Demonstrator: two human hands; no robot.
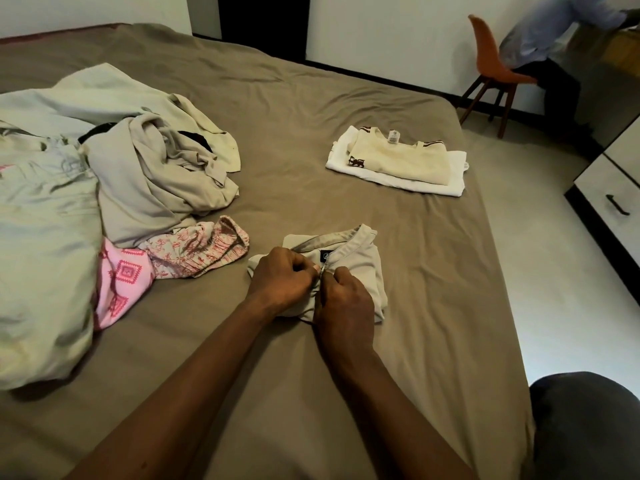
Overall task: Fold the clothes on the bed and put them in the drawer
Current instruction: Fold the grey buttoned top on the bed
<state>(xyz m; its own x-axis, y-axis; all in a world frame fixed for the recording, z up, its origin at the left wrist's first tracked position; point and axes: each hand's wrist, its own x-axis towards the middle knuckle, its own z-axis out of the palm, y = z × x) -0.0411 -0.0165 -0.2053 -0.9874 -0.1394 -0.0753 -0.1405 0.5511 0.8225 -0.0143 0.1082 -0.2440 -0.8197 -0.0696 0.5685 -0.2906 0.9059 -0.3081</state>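
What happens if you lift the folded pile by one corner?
It would probably flop and unfold: the pile is soft cloth, two loose layers. It likely feels light, being thin. It shouldn't roll; it lies flat on the bed.

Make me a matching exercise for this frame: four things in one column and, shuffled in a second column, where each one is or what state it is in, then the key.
Things
1. beige collared shirt
2. cream top with brown trim
3. pink patterned cloth
4. orange chair with wooden legs

Places or states
A. stands on the floor beyond the brown bed
B. lies folded on a white garment
C. gripped by the left hand and the right hand
D. lies unfolded at the edge of the heap of pale clothes

Pairs: 1-C, 2-B, 3-D, 4-A
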